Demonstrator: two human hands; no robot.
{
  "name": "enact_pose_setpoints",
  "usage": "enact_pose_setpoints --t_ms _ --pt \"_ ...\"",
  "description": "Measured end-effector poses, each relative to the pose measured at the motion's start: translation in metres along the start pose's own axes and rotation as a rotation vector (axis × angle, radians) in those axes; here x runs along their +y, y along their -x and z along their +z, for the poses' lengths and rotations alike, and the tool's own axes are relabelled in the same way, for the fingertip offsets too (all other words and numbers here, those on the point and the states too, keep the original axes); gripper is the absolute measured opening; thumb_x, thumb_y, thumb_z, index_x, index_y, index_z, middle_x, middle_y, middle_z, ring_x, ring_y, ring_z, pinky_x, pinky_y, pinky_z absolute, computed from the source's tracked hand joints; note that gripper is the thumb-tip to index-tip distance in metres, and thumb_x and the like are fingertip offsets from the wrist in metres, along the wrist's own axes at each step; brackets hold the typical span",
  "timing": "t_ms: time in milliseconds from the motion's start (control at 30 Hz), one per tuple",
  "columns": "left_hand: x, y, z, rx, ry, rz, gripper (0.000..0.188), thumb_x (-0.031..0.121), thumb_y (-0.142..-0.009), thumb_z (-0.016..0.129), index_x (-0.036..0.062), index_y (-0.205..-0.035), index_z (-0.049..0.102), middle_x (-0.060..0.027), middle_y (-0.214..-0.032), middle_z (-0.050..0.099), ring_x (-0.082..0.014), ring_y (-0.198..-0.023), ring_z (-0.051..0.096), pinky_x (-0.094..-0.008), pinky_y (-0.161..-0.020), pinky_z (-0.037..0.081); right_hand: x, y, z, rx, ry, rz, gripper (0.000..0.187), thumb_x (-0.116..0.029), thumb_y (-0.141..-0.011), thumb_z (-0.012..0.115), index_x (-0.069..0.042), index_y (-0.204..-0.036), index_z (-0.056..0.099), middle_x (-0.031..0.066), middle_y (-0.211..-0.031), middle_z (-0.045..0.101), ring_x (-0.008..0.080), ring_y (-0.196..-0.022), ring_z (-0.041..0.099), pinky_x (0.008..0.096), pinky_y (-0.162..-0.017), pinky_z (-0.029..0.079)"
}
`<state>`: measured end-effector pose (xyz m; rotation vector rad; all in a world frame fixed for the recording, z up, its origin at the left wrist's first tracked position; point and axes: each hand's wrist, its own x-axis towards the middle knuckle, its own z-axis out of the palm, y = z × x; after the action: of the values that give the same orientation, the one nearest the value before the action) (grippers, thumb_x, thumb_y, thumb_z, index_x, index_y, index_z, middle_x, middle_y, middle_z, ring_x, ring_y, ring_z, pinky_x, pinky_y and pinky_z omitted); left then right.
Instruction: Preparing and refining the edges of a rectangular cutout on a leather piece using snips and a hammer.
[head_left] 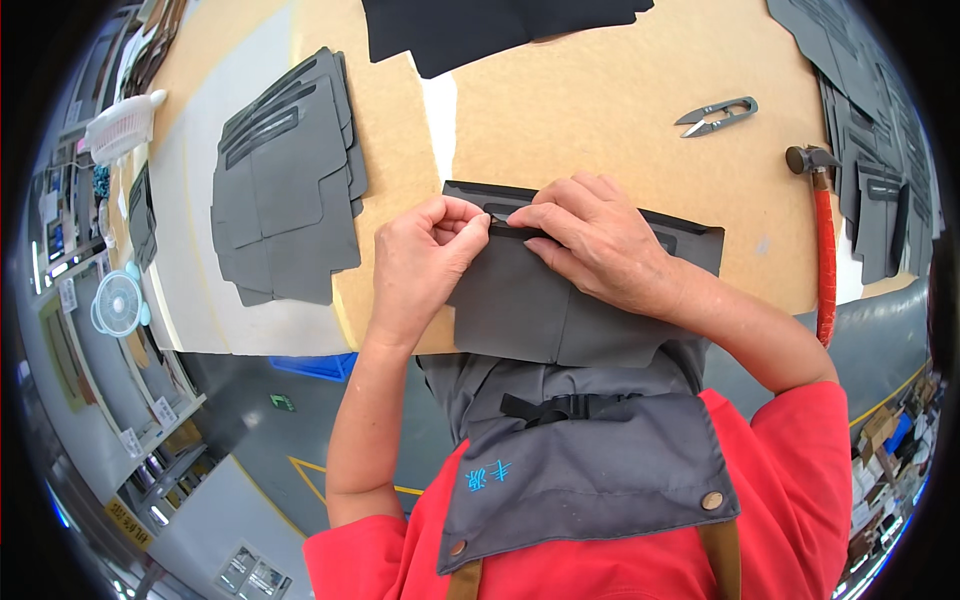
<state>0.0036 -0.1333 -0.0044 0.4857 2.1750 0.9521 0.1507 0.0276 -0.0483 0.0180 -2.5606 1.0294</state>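
Observation:
A dark grey leather-like panel (pixel 510 310) lies at the near table edge, its front part overhanging toward my lap. Along its far edge runs a folded black border with narrow slots. My left hand (pixel 425 255) pinches thumb against forefinger at the left end of a slot. Reaching in from the right, my right hand (pixel 600 240) rests on the panel, its forefinger and thumb closing on the slot's edge close to the left fingertips. Any small piece between the fingertips is too hidden to make out.
Stacked grey slotted panels (pixel 285 190) lie left; more panels (pixel 870 150) line the right edge. Thread snips (pixel 718 117) and a red-handled hammer (pixel 824 240) lie right. Black sheet material (pixel 490 25) lies far ahead. A white basket (pixel 120 128) and small fan (pixel 118 302) stand left.

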Motion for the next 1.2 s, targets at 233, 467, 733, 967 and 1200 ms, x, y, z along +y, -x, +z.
enact_pose_setpoints --t_ms 233,467,733,967,1200 --pt "0.003 0.0 0.002 0.043 -0.042 0.002 0.014 0.013 -0.087 0.075 -0.0004 -0.089 0.076 -0.0023 -0.07 0.071 -0.0064 -0.065 0.065 -0.0235 -0.064 0.054 0.0 0.001 0.001 0.011 0.0 0.003 0.031 -0.009 -0.082 0.079 -0.012 -0.112 0.07 0.0037 -0.101 0.063 0.0235 -0.092 0.06 0.0372 -0.081 0.046" --pt "0.006 0.0 0.003 0.056 -0.092 0.027 0.013 0.012 -0.086 0.075 -0.0003 -0.088 0.076 -0.0025 -0.07 0.072 -0.0071 -0.065 0.066 -0.0241 -0.064 0.054 0.0 0.002 0.003 0.003 0.027 0.008 0.032 -0.009 -0.082 0.079 -0.012 -0.112 0.07 0.0037 -0.101 0.063 0.0237 -0.093 0.06 0.0375 -0.082 0.046" --pt "0.0 -0.003 0.002 0.048 -0.002 0.047 0.012 0.01 -0.086 0.076 0.0007 -0.092 0.071 -0.0028 -0.074 0.07 -0.0069 -0.065 0.066 -0.0241 -0.062 0.054 0.001 0.002 0.002 0.013 -0.016 0.01 0.031 -0.007 -0.083 0.077 -0.011 -0.113 0.07 0.0053 -0.103 0.064 0.0254 -0.097 0.061 0.0386 -0.084 0.048" --pt "0.001 -0.006 -0.004 -0.044 0.104 -0.025 0.015 0.012 -0.091 0.076 0.0027 -0.1 0.067 -0.0009 -0.078 0.068 -0.0077 -0.068 0.067 -0.0219 -0.061 0.055 0.009 0.023 -0.061 0.154 0.097 0.173 0.031 -0.009 -0.085 0.075 -0.007 -0.115 0.067 0.0098 -0.105 0.064 0.0324 -0.104 0.061 0.0413 -0.093 0.049" --pt "-0.004 -0.004 -0.01 -0.053 0.231 -0.019 0.02 0.015 -0.092 0.076 0.0028 -0.105 0.068 -0.0014 -0.083 0.068 -0.008 -0.072 0.068 -0.021 -0.061 0.056 0.01 0.039 -0.113 -0.168 0.213 0.473 0.017 -0.012 -0.086 0.076 -0.004 -0.097 0.066 0.0113 -0.092 0.065 0.0309 -0.098 0.062 0.0412 -0.088 0.048"
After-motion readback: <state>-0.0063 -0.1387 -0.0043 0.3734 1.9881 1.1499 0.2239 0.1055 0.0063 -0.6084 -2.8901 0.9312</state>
